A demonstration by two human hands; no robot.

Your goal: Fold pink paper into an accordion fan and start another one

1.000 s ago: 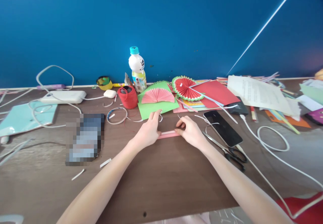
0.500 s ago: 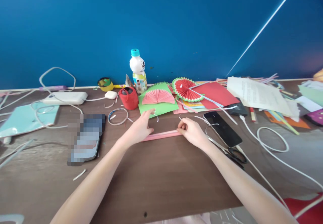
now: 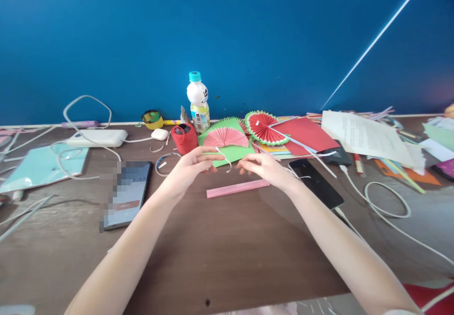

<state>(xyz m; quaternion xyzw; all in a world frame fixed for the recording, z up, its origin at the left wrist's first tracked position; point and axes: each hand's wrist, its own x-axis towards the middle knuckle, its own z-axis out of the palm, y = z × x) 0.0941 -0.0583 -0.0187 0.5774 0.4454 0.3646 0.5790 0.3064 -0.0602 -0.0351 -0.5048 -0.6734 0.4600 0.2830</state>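
Observation:
A narrow pink folded paper strip [image 3: 237, 188] lies flat on the brown table, slightly slanted, with neither hand gripping it. My left hand [image 3: 189, 168] hovers beyond its left end, fingers stretched toward the right and holding nothing. Over the strip's right end is my right hand [image 3: 266, 169], its fingers loosely bent, apart and free of anything. Just beyond the fingertips, a pleated pink paper fan [image 3: 226, 137] rests on green paper [image 3: 236, 153]. A thin white curled strip [image 3: 227, 160] shows beside my left fingertips; whether they touch it I cannot tell.
Behind stand a bottle [image 3: 197, 102] and a red ribbon roll [image 3: 184, 137]. A red-and-green pleated fan [image 3: 264, 128] lies near red paper [image 3: 307, 135]. One phone [image 3: 129, 196] is at left, a black phone [image 3: 315, 182] at right. White cables [image 3: 390, 215] loop across the right side.
Both hands have come off the pink paper strip and lifted away from the table. My right fingers have let go of its end, and the whole strip is now visible.

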